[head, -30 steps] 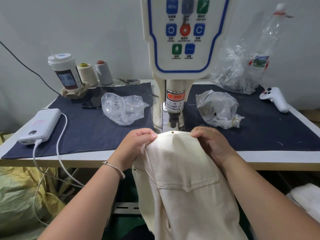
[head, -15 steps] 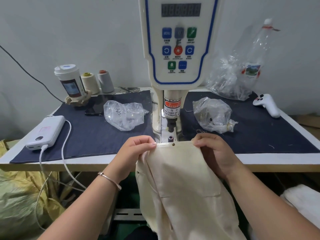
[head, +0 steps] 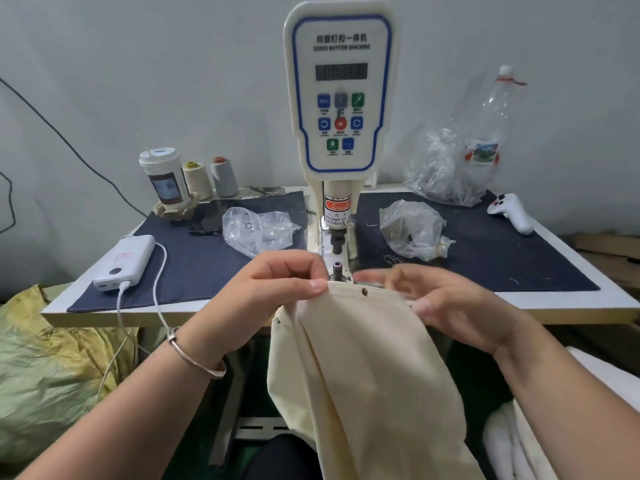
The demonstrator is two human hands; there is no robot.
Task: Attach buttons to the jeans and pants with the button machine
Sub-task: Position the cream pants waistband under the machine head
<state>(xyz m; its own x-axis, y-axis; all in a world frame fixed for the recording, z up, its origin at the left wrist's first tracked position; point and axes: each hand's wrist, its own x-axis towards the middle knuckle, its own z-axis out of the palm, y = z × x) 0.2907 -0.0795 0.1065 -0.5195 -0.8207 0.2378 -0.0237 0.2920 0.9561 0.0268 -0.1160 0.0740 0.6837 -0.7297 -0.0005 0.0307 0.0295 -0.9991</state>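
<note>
Cream pants (head: 360, 368) hang from the table's front edge, just below the button machine (head: 341, 98). A dark metal button (head: 364, 291) sits in the waistband near its top edge. The machine's lower die (head: 337, 268) stands bare just behind the waistband. My left hand (head: 280, 289) pinches the waistband's left corner between thumb and fingers. My right hand (head: 446, 303) is blurred at the waistband's right end, fingers spread; its hold on the cloth is unclear.
A dark cloth mat (head: 194, 258) covers the table. On it lie two clear plastic bags (head: 256, 230) (head: 412, 230), a white power bank (head: 126, 261) with cable, a cup (head: 164, 174), thread cones (head: 211, 178), a phone, a white controller (head: 510, 213) and a large crumpled bag (head: 453, 168).
The waistband has been pulled back toward me off the die, which now shows bare. My right hand has loosened and spread its fingers. The camera has tilted up.
</note>
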